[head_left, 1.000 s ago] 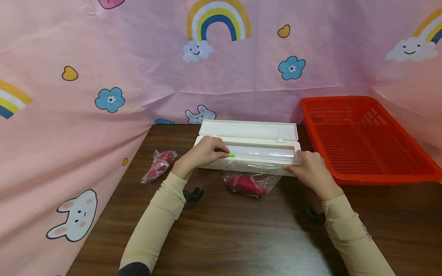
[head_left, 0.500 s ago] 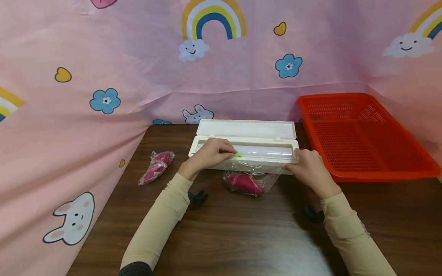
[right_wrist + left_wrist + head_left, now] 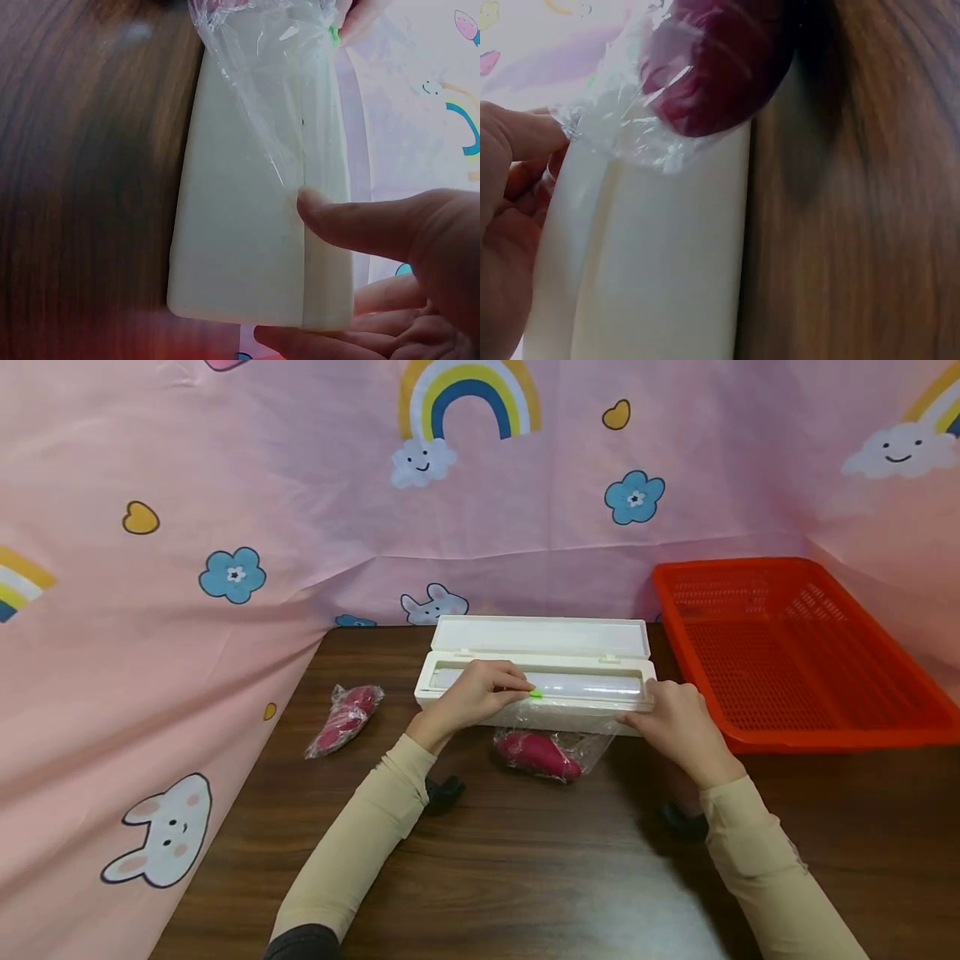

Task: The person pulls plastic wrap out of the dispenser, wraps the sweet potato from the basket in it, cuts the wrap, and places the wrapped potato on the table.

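A white cling film dispenser [image 3: 457, 706] lies with its lid raised and a roll of film [image 3: 581, 686] inside. My left hand [image 3: 480, 693] pinches the small green slide cutter [image 3: 536, 692] along its front edge. At the right end, my right hand [image 3: 678, 718] grips the box, its thumb on the front face by the film in the right wrist view. Clear film [image 3: 262, 90] hangs over the front, around a purplish-red sweet potato-like piece [image 3: 536, 754]. That piece shows close up, with crinkled film [image 3: 630, 135] about it, in the left wrist view.
A second purplish-red piece [image 3: 345, 720], wrapped in film, lies at the left of the brown wooden table [image 3: 525, 877]. An orange-red plastic basket [image 3: 840, 739] stands at the right. Behind hangs a pink patterned cloth [image 3: 510, 510].
My left hand has slid rightward along the dispenser's front edge with the green cutter. My right hand keeps its place at the right end.
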### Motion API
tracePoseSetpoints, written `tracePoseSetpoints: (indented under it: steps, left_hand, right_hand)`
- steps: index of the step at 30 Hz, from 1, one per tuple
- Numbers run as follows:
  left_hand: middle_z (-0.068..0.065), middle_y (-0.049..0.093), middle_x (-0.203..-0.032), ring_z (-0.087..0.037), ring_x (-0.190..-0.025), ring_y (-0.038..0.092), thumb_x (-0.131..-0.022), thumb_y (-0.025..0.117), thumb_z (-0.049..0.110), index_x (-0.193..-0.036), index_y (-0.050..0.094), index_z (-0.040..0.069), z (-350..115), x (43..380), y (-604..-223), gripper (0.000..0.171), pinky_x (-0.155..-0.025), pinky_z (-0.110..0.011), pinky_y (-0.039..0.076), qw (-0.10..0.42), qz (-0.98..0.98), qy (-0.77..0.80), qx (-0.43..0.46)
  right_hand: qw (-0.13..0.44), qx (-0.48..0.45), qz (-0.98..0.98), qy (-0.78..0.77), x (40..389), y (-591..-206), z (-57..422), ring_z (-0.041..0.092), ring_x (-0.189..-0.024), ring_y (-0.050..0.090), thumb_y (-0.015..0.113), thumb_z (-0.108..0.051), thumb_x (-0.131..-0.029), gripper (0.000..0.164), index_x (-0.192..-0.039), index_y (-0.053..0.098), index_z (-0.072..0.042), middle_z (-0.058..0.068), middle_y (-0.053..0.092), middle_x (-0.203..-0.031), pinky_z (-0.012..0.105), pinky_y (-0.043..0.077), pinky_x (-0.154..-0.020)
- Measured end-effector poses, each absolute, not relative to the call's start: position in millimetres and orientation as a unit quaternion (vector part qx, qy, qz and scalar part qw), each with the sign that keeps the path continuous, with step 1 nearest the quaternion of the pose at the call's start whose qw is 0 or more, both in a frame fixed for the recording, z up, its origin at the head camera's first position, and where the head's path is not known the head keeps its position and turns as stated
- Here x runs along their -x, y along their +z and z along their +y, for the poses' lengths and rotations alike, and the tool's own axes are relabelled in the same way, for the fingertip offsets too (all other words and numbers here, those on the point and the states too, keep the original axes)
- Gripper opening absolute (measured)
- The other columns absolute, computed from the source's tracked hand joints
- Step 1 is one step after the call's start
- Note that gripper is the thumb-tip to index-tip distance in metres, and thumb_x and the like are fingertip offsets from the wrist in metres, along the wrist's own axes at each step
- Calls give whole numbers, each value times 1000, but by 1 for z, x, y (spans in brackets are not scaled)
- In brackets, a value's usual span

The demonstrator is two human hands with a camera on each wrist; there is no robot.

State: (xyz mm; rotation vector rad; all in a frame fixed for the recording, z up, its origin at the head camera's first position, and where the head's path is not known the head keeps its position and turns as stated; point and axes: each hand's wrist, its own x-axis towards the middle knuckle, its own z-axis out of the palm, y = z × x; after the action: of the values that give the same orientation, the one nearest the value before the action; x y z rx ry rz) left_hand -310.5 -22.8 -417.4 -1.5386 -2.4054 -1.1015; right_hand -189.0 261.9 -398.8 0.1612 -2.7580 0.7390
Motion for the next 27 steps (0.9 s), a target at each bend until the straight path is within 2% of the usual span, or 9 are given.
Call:
tracePoseSetpoints:
  steps: [6, 11, 17, 27]
  left_hand:
    - [-5, 72, -98, -8, -74, 60, -97, 69, 11, -108, 80, 4, 23, 307, -419, 17, -65, -20, 47, 22, -771, -330, 545]
    - [-3, 72, -98, -8, -76, 60, -95, 71, 10, -104, 81, 6, 31, 303, -417, 14, -66, -21, 48, 20, -781, -334, 527]
    - [-2, 73, -102, -9, -76, 61, -97, 71, 20, -110, 80, 10, 34, 298, -410, 19, -68, -22, 50, -16, -798, -340, 498]
    - [-5, 76, -96, -12, -83, 71, -93, 74, 13, -98, 82, 6, 53, 294, -404, 12, -72, -19, 52, 18, -796, -306, 522]
  right_hand:
    - [142, -47, -954, 261, 186, -405, 264, 24, -57, 49, 87, -17, -79, 32, -87, 68, 7, 16, 65, -69, 35, 40, -51]
    - [152, -58, -955, 249, 190, -406, 262, 24, -56, 52, 88, -19, -78, 34, -86, 67, 6, 17, 66, -70, 36, 42, -51]
    - [153, -61, -955, 247, 191, -405, 263, 24, -55, 51, 88, -15, -77, 31, -84, 65, 6, 17, 64, -67, 36, 41, -49]
    - [159, -56, -956, 241, 190, -404, 264, 27, -54, 53, 89, -14, -76, 32, -82, 65, 6, 19, 65, -68, 38, 43, -49]
